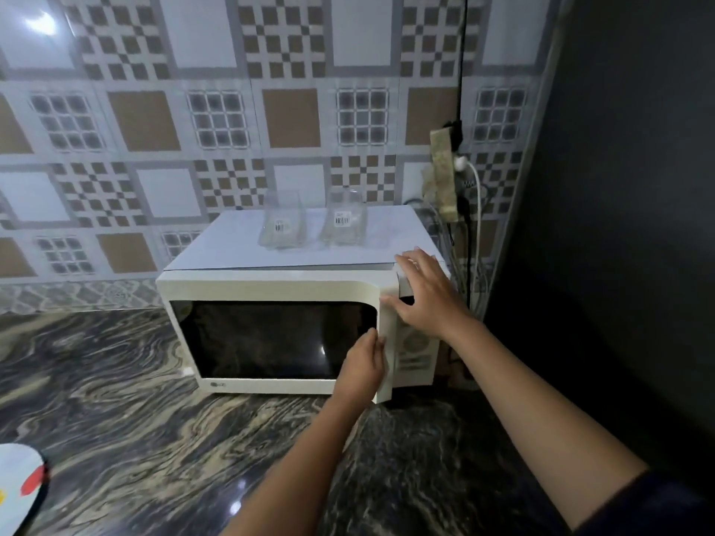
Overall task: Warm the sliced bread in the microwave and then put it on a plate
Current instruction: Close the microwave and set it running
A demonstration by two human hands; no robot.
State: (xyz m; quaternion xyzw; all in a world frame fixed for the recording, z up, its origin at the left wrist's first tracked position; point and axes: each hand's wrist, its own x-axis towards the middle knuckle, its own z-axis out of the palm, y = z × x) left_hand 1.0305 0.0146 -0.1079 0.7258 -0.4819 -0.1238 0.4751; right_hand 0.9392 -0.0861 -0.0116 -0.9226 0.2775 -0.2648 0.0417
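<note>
I'm working the microwave (286, 334) door: left hand (363, 365) curled on its right edge, right hand (425, 292) flat, holding nothing, bracing the top corner at 2 o'clock. Next the door likely needs swinging. Bread isn't showing, dark window hiding inside; plate (19, 485) cropped at 8 o'clock on the bench (116, 400).

Head view, close, down at microwave (271, 334)

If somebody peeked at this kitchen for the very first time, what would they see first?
Probably the white microwave in the middle of the dark swirly countertop, with both hands on its right side: the left hand at the door edge, the right hand at the top corner. Next, the two clear glass containers on top of it, and the brown and grey checkered wall tiles behind.
</note>
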